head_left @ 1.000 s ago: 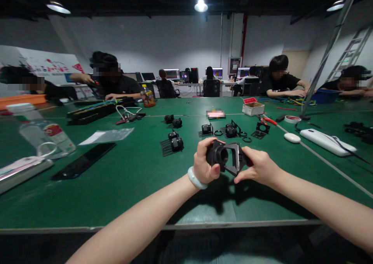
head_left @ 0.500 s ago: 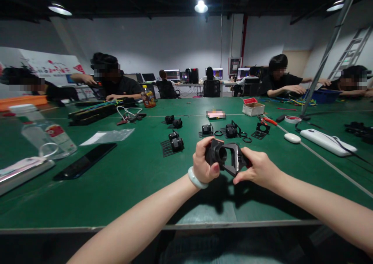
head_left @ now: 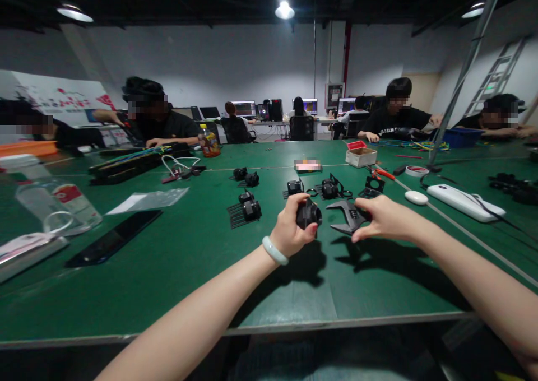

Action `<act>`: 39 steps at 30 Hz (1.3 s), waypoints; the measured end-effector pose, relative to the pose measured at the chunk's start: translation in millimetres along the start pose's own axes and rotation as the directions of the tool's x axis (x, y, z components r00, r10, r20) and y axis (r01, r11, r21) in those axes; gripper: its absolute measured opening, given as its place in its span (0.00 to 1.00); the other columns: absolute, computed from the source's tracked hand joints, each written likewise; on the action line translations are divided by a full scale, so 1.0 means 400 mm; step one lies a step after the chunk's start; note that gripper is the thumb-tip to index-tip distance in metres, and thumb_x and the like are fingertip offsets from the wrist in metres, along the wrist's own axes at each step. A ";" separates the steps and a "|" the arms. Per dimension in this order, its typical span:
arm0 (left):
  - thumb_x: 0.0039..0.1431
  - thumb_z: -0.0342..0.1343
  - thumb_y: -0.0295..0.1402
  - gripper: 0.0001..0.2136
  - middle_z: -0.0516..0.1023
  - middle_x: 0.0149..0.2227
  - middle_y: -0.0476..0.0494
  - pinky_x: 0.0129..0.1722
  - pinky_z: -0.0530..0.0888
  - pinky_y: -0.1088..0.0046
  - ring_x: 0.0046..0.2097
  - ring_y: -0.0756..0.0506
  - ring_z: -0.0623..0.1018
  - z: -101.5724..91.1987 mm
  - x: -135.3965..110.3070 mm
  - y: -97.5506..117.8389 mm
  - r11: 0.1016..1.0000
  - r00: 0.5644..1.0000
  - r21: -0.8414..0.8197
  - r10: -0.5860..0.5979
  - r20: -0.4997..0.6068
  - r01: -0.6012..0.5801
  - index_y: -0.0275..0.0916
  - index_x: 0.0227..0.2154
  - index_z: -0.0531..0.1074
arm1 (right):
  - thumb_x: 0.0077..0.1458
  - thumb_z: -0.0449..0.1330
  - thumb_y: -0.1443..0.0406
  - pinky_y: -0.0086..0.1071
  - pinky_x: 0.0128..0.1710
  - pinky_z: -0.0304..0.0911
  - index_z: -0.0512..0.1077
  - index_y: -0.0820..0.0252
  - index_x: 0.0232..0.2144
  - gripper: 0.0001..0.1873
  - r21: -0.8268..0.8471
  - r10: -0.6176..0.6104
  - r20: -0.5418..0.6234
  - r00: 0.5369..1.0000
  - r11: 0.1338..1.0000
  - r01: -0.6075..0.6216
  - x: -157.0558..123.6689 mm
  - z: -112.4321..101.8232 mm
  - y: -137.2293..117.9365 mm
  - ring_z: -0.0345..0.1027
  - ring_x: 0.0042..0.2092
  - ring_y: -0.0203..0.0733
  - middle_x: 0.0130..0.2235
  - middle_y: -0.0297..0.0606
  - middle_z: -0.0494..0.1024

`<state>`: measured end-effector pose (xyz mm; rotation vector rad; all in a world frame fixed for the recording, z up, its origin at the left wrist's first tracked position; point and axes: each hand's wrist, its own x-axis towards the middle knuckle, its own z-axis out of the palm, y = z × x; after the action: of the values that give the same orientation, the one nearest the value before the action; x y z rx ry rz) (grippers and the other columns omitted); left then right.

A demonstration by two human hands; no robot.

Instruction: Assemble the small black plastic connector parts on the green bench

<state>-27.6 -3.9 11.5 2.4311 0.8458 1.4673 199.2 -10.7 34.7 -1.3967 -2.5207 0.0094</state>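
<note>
My left hand [head_left: 291,229], with a pale bangle on the wrist, is closed around a small black camera-like module [head_left: 309,214] held just above the green table [head_left: 168,258]. My right hand [head_left: 380,217] pinches a flat black bracket [head_left: 347,214] by its right end, a short gap to the right of the module. The two parts are apart from each other. Further back on the table lie similar black modules on ribbed plates [head_left: 246,209], more modules [head_left: 330,189] and loose black rings.
A black phone [head_left: 113,238], a clear bag [head_left: 147,200] and a plastic bottle [head_left: 50,196] lie at the left. A white mouse [head_left: 416,197], a white power strip [head_left: 464,202], red pliers [head_left: 380,172] and a small box [head_left: 360,155] sit at the right. Several people work at the far side.
The module and the bracket, held together before, are now separate: my left hand keeps the module, my right hand has drawn the bracket to the right. The view shifted slightly.
</note>
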 end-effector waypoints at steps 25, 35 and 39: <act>0.39 0.51 0.50 0.31 0.67 0.36 0.39 0.36 0.66 0.66 0.38 0.42 0.69 0.049 -0.011 0.021 0.926 0.802 0.242 -0.374 0.465 0.291 0.35 0.43 0.53 | 0.33 0.59 0.64 0.35 0.24 0.58 0.69 0.64 0.15 0.07 -0.309 0.578 0.383 0.721 0.816 -0.489 -0.011 0.041 0.314 0.66 0.26 0.45 0.22 0.43 0.70; 0.44 0.47 0.48 0.23 0.69 0.33 0.42 0.29 0.66 0.72 0.33 0.44 0.71 -0.013 0.023 0.006 0.934 0.653 0.356 -0.286 0.702 0.026 0.36 0.39 0.59 | 0.46 0.53 0.62 0.30 0.32 0.62 0.61 0.62 0.39 0.15 0.413 -0.175 -0.113 0.978 0.887 0.207 0.028 0.066 -0.010 0.64 0.36 0.37 0.36 0.40 0.68; 0.49 0.44 0.44 0.16 0.69 0.31 0.44 0.28 0.65 0.74 0.31 0.46 0.70 -0.013 0.027 0.008 0.918 0.641 0.386 -0.240 0.729 -0.096 0.36 0.34 0.60 | 0.42 0.57 0.65 0.30 0.33 0.63 0.59 0.61 0.39 0.18 0.657 -0.212 -0.038 0.977 0.731 0.184 0.025 0.116 -0.057 0.65 0.36 0.37 0.37 0.39 0.68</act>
<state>-26.9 -1.2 23.6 2.8408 1.0468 0.0940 164.7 -9.2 -5.0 -0.8320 -2.3132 0.8160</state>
